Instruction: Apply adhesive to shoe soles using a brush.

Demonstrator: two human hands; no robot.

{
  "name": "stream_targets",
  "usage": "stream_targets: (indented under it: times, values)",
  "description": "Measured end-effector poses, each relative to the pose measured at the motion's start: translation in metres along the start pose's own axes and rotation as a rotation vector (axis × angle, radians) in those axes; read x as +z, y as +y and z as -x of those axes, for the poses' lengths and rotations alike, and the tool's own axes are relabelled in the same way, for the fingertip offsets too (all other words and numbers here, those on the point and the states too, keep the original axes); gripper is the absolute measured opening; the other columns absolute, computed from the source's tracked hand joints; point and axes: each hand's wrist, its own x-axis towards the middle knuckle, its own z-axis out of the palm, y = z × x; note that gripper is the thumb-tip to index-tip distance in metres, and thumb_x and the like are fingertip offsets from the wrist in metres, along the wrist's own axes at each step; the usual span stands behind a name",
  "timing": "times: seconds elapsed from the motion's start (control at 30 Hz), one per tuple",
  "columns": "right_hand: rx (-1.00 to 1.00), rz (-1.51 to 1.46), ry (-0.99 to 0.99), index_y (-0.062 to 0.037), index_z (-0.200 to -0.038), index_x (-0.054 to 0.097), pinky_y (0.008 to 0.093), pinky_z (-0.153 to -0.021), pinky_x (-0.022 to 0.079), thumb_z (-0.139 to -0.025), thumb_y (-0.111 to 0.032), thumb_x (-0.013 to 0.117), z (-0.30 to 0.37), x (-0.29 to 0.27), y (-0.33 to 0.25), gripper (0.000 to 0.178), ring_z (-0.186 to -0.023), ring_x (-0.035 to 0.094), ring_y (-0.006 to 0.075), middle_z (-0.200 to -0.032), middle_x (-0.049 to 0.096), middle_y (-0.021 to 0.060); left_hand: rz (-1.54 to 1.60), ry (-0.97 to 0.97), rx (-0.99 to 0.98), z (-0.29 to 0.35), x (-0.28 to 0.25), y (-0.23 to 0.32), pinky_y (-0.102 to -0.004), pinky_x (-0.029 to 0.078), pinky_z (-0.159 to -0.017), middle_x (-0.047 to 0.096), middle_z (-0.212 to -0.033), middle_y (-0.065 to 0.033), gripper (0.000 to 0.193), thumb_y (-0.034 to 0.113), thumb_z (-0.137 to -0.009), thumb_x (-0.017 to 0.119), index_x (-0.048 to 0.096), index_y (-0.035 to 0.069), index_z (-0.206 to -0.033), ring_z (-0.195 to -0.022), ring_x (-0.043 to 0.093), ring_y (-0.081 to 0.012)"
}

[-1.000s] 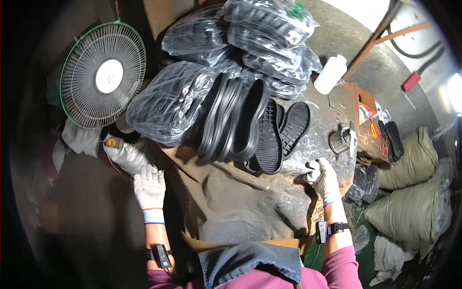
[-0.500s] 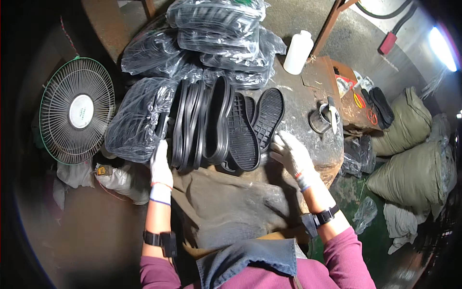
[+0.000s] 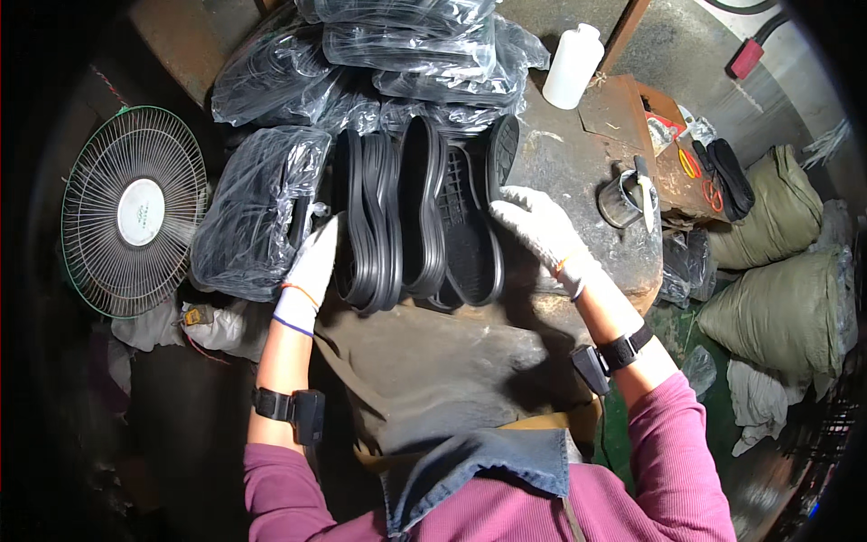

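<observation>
A row of black shoe soles [image 3: 370, 217] stands on edge at the front of the worktable, packed side by side. My gloved left hand [image 3: 314, 257] lies along the row's left side, fingers straight, between the soles and a plastic-wrapped bundle [image 3: 257, 212]. At the row's right end, a sole shows its open, gridded inside [image 3: 471, 244]. Beyond it another sole [image 3: 502, 154] is tilted up on its side, tread facing right. My gloved right hand [image 3: 540, 230] has its fingers bent at that sole's near end; the thumb is hidden.
Several clear-wrapped bundles [image 3: 406, 50] are stacked behind the row. A white bottle [image 3: 573, 68] and a metal cup with a brush [image 3: 621, 200] stand at right. A fan [image 3: 135, 212] is on the left; green sacks [image 3: 777, 312] sit right of the table [image 3: 578, 163].
My right hand has moved left and up onto the rightmost soles, which have tilted from lying tread up toward the standing row. My left hand has slid farther up along the row's left side.
</observation>
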Motion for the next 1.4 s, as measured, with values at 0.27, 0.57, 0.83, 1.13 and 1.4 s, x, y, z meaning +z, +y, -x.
stream_targets:
  times: [0.27,0.57,0.83,1.13,1.4]
  values:
    - [0.054,-0.385,0.005,0.0043,-0.133,0.059,0.0365,-0.101,0.052,-0.091,-0.025,0.073,0.005,0.015,0.001,0.053,-0.113,0.066,0.0235,-0.124,0.07,0.0164,0.667,-0.111,-0.097,0.004,0.033,-0.017,-0.0362,0.046,-0.117,0.063,-0.143,-0.0072,0.046,0.034,-0.114,0.046,0.056,0.005,-0.148,-0.131,0.059,-0.0198]
    - [0.059,-0.874,-0.069,-0.0036,-0.127,0.063,0.0353,-0.092,0.055,-0.093,-0.014,0.071,0.059,0.019,0.013,0.036,-0.099,0.065,0.015,-0.111,0.07,0.0041,0.719,-0.042,-0.117,0.077,0.086,0.018,-0.0421,0.053,-0.111,0.068,-0.137,-0.0147,0.043,0.029,-0.111,0.05,0.061,0.001,-0.141,-0.123,0.067,-0.0257]
    - [0.173,-1.093,-0.043,-0.0019,-0.142,0.058,0.0293,-0.096,0.053,-0.096,-0.016,0.073,0.145,0.017,0.014,0.051,-0.107,0.064,0.0121,-0.121,0.07,0.0038,0.178,0.129,-0.108,0.156,0.094,-0.025,-0.0453,0.048,-0.115,0.065,-0.141,-0.0131,0.045,0.021,-0.108,0.055,0.054,-0.001,-0.147,-0.131,0.061,-0.026]
    - [0.175,-1.004,-0.131,-0.0025,-0.137,0.061,0.034,-0.103,0.052,-0.103,-0.02,0.066,0.153,0.03,0.075,0.039,-0.113,0.065,0.0153,-0.128,0.069,0.0062,0.348,0.135,-0.09,0.157,0.099,-0.07,-0.0387,0.046,-0.114,0.063,-0.142,-0.0126,0.048,0.023,-0.108,0.044,0.052,-0.001,-0.149,-0.129,0.061,-0.0245]
    - [0.138,-0.418,-0.073,-0.0006,-0.134,0.064,0.0366,-0.098,0.054,-0.101,-0.032,0.067,0.187,0.001,0.063,0.045,-0.109,0.069,0.0222,-0.126,0.071,0.0107,-0.222,0.194,0.009,0.17,0.114,0.019,-0.0277,0.051,-0.099,0.07,-0.126,-0.0047,0.04,0.009,-0.099,0.064,0.061,-0.002,-0.138,-0.109,0.064,-0.0118]
